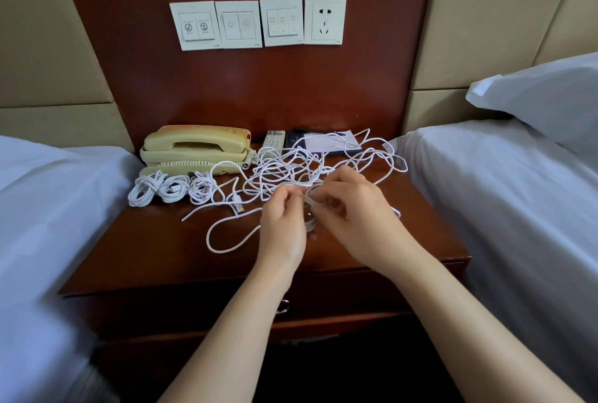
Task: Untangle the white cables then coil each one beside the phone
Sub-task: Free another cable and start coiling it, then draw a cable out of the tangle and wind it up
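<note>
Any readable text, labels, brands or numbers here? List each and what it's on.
Nothing reads clearly enough to quote.
Left switch plate: two round icons; captions too small.
Second switch plate: faint icons, corner mark blurred.
Third switch plate: same.
Remote: button print too small.
Phone: orange label blurred.
Paper: no print legible.

Dark wooden table, cables spread over it.
A cream phone sits back left, with three coiled cables just in front. A tangle of white cables sprawls mid-table, with a remote and a dark folder behind.
</note>
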